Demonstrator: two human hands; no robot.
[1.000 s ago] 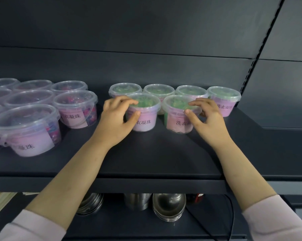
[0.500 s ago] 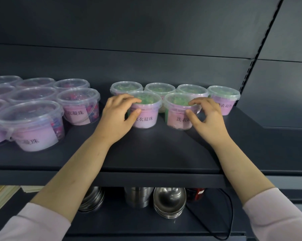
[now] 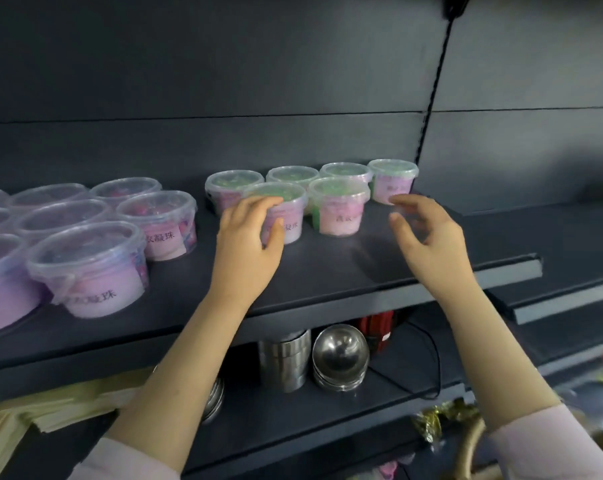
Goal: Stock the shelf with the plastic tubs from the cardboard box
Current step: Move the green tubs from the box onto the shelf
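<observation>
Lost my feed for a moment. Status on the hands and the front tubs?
Left hand on front-left tub. Right hand open, clear of front-right tub. Both tubs upright on shelf. Nothing in the way.

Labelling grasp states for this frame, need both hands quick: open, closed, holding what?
Left hand: curled around the front-left green-filled tub, holding it on the shelf.
Right hand: open, empty, clear of the tubs.
</observation>
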